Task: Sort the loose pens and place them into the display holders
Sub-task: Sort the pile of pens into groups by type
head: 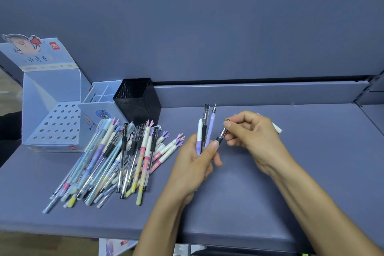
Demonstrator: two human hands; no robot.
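A heap of several loose pens (116,160) lies on the shelf at the left. My left hand (195,164) grips a small bundle of pens (204,131) upright: a white-and-purple one, a clear black one and a lilac one with a bare tip. My right hand (251,135) pinches a fourth pen with a black grip (222,134), whose lower end touches my left thumb. A white pen end (277,128) sticks out behind my right hand. A black mesh holder (139,102), a pale blue compartment holder (97,94) and a cardboard display box with holes (56,122) stand behind the heap.
The blue-grey shelf (270,203) is bordered by a raised back ledge (259,91) and the wall panel above. The shelf's front edge runs along the bottom of the view, with packaged goods (116,247) below it.
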